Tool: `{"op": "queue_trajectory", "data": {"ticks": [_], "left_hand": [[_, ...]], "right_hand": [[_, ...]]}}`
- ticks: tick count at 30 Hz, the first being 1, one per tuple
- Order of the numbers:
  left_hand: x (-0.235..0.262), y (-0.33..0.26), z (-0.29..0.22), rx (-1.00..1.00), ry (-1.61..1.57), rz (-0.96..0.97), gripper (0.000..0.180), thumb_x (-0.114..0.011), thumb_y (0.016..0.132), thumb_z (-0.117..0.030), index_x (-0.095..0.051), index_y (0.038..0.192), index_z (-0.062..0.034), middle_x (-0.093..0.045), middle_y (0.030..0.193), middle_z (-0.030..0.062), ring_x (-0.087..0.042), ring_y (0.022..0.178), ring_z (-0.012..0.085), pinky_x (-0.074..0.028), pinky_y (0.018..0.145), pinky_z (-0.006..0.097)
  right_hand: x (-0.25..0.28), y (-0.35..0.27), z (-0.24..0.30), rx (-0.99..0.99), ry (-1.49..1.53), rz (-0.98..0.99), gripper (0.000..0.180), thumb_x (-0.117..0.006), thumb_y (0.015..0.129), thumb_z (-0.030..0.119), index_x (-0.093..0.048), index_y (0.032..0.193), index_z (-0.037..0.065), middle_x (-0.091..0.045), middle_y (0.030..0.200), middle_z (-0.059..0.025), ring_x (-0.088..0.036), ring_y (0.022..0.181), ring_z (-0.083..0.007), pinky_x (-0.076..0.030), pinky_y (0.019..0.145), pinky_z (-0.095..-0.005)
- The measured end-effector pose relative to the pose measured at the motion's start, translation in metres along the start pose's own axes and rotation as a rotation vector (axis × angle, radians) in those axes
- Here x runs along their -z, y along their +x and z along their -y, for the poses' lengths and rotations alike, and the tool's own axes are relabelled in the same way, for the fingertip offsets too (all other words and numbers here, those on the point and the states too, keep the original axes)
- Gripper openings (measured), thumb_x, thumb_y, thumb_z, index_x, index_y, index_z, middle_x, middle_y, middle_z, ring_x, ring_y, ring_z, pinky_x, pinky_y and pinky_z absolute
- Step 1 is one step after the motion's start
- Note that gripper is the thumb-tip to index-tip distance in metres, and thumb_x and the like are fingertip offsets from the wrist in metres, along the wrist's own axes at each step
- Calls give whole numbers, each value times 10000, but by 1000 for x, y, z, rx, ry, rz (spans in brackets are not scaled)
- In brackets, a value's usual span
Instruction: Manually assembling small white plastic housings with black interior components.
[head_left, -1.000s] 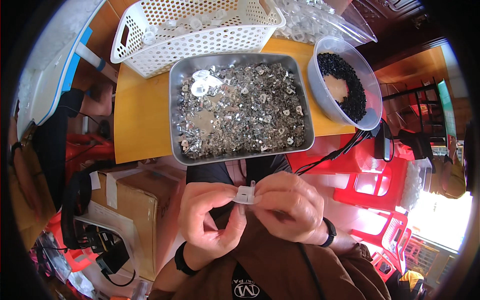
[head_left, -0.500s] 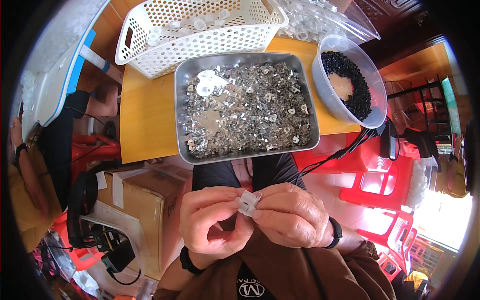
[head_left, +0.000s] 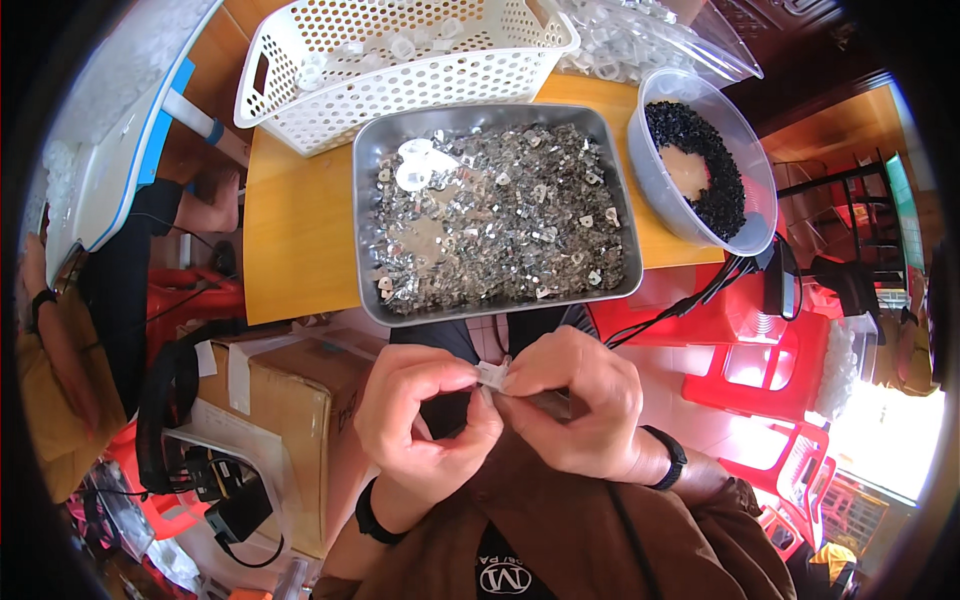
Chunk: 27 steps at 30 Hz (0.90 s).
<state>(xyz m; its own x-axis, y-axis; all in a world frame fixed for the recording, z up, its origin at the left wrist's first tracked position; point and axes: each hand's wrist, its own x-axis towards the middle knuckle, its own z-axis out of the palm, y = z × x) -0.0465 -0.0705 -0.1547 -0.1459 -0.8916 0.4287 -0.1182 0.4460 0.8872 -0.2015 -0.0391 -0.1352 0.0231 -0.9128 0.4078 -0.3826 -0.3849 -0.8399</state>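
Between my two hands, above my lap, is a small translucent white plastic part (head_left: 491, 375). My left hand (head_left: 425, 420) pinches its left side with thumb and forefinger. On the opposite side, my right hand (head_left: 578, 405) grips it between thumb and fingers, hiding much of that end. Just beyond my hands, a metal tray (head_left: 492, 312) holds a thick layer of small metal pieces. White round plastic parts (head_left: 416, 166) lie on the metal pieces at the tray's far left.
A white perforated basket (head_left: 420, 95) with clear plastic parts stands behind the tray on the wooden table (head_left: 290, 230). A clear tub (head_left: 740, 150) of small black pieces is at right. A cardboard box (head_left: 285, 420) stands lower left; red stools (head_left: 750, 380) are at right.
Both hands have turned the plastic part, so its flat square face has given way to a narrower edge. My right hand has risen slightly and its fingers are more bent.
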Motion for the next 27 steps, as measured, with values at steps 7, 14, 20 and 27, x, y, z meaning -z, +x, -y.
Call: {"op": "queue_trajectory", "data": {"ticks": [7,14,20,27], "left_hand": [[7,-5,2,465,-566,128,233,-585,906,11,-516,1127,38,-568,969,91,-612,783,143,-519,787,285],[7,-6,1,555,-490,119,236,-529,963,-153,-504,1139,3,-596,868,85,-618,750,157,-543,668,301],[5,-5,1,534,-474,137,183,-552,947,-103,-526,1091,7,-586,877,74,-624,774,157,-548,675,302],[4,-6,4,526,-559,115,109,-584,908,8,-560,1010,39,-575,955,82,-610,841,128,-554,717,267]], "right_hand": [[5,0,1,-613,524,-31,194,-675,829,-44,-567,989,-27,-616,913,-45,-634,818,-94,-548,678,-225],[8,-1,-5,-679,703,-12,155,-617,885,-21,-560,1028,-37,-614,950,-61,-632,833,-104,-534,714,-224],[7,-1,-2,-651,600,3,137,-608,894,-14,-571,1023,-39,-613,952,-55,-625,825,-91,-522,701,-215],[6,0,-3,-672,550,39,144,-626,884,-5,-579,1017,-33,-618,941,-53,-626,813,-87,-514,680,-198]]}}
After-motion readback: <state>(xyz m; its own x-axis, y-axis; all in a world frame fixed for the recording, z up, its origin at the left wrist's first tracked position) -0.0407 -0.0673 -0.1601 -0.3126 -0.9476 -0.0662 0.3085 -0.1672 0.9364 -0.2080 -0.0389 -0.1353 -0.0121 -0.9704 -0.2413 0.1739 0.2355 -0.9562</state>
